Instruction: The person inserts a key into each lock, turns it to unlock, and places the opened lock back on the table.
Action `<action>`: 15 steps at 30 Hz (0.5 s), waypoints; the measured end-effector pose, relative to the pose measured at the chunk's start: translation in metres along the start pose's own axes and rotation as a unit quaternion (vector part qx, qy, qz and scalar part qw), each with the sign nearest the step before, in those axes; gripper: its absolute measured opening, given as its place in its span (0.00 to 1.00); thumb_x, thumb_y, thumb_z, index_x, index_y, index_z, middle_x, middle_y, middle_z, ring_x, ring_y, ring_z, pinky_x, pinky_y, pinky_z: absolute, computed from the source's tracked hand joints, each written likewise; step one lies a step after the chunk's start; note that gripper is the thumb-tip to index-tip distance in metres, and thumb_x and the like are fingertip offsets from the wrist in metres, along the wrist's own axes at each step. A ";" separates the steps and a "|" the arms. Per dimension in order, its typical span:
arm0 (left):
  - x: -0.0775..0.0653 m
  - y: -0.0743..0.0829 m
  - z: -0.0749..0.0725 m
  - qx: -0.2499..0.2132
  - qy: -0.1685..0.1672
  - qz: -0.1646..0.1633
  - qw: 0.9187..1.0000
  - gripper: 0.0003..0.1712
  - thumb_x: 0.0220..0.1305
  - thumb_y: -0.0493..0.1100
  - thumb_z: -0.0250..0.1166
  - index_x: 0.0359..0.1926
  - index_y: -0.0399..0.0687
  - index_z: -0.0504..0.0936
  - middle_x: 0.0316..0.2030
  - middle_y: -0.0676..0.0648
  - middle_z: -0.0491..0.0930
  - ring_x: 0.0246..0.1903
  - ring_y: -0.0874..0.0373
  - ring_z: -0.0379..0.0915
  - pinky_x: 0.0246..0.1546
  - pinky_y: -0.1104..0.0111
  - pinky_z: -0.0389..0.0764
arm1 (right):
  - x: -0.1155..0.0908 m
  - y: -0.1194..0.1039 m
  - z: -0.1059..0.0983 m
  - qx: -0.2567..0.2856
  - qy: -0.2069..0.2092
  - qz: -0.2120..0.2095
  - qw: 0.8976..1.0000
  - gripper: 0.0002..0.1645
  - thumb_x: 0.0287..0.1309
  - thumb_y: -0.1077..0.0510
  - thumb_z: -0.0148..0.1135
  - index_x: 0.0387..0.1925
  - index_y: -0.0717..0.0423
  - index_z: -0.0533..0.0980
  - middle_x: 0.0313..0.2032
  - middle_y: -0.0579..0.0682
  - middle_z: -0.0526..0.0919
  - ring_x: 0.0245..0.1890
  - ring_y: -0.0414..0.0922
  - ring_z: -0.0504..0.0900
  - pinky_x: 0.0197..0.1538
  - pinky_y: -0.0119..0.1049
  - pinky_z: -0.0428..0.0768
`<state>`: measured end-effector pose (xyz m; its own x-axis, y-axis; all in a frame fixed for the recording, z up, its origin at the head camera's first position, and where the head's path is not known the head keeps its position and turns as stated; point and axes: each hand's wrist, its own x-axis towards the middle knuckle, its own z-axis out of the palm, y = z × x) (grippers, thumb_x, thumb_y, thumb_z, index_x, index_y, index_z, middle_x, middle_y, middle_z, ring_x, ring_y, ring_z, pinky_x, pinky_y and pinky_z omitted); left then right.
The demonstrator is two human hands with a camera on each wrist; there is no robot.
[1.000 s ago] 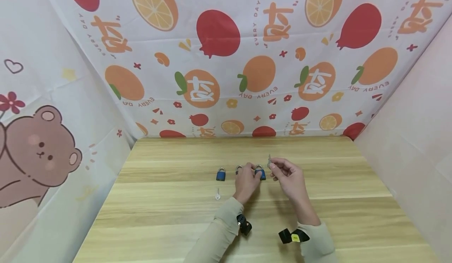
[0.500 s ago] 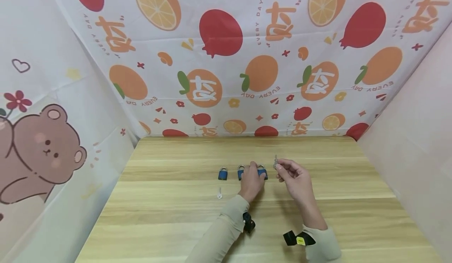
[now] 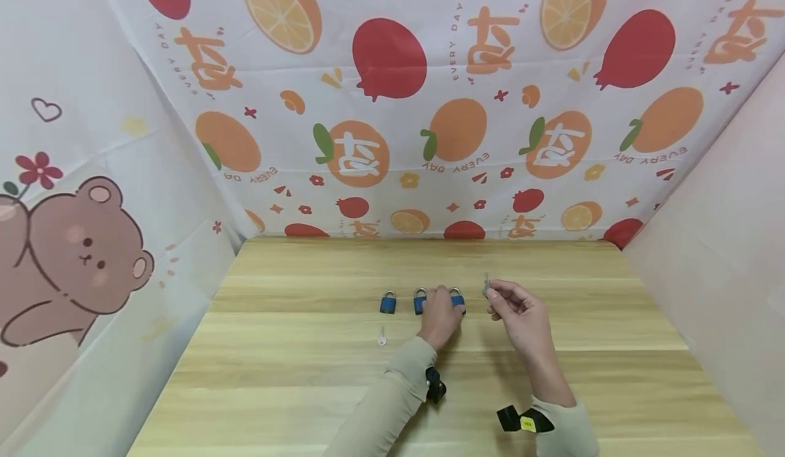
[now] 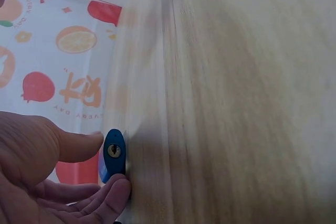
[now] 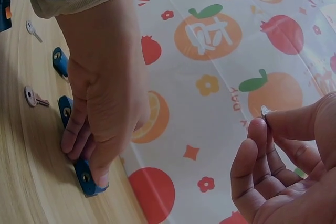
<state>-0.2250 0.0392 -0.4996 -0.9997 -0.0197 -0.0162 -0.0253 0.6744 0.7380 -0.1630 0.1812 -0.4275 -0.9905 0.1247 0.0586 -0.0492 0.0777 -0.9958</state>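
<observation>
Left hand grips the right lock, right hand pinches a key

Beyond both hands, the far edge of the counter (image 3: 276, 375) meets the printed cloth (image 3: 398, 123), with a strip of wood in between. The counter's right edge lies well apart from the right hand (image 3: 524, 321); its left edge is farther still from the left hand (image 3: 440, 317). Wood spreads widely on the outer side of each hand and toward the person, while the gap between the hands is narrow.

The left hand holds the right lock (image 4: 114, 153) between thumb and fingers. The right hand, just to the right of it, pinches the held key (image 3: 486, 285) between thumb and fingertip, the blade pointing away from the person.

Just left of the left hand is the middle lock (image 3: 420, 302), partly covered from above; whether the fingers touch it cannot be told. Farther left lies the left lock (image 3: 388, 302), with the left key (image 3: 382, 338) on its near side. The middle key (image 5: 35, 97) lies near the left hand, hidden from the head view. The left sleeve (image 3: 380, 402) slants across the counter there. Black cameras sit at both wrists, and a side cloth with a bear (image 3: 92, 253) hangs far to the left.
</observation>
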 end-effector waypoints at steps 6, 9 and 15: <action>0.001 0.004 0.002 0.009 -0.015 -0.008 1.000 0.14 0.67 0.39 0.68 0.43 0.28 0.83 0.48 0.32 0.80 0.45 0.42 0.80 0.44 0.54 0.83 | -0.002 0.001 -0.004 0.000 -0.004 -0.003 1.000 0.18 0.68 0.60 0.64 0.53 0.68 0.79 0.34 0.38 0.86 0.30 0.35 0.83 0.36 0.27 0.83; 0.002 0.003 0.003 0.013 -0.014 -0.016 1.000 0.14 0.67 0.39 0.68 0.45 0.28 0.84 0.49 0.32 0.80 0.46 0.41 0.80 0.44 0.55 0.84 | -0.002 0.002 -0.005 0.004 -0.006 -0.006 1.000 0.18 0.68 0.60 0.64 0.53 0.69 0.79 0.33 0.37 0.86 0.29 0.35 0.83 0.35 0.27 0.83; 0.003 0.002 0.005 0.012 -0.020 -0.022 0.999 0.16 0.67 0.39 0.68 0.47 0.28 0.82 0.49 0.32 0.77 0.41 0.42 0.79 0.41 0.57 0.84 | -0.002 0.003 -0.006 0.012 -0.002 -0.009 1.000 0.18 0.67 0.61 0.64 0.53 0.70 0.78 0.34 0.42 0.87 0.28 0.35 0.83 0.34 0.26 0.83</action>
<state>-0.2278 0.0447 -0.5016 -0.9969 -0.0213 -0.0755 -0.0693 0.6916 0.7189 -0.1605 0.1867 -0.4304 -0.9900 0.1188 0.0767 -0.0704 0.0565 -0.9959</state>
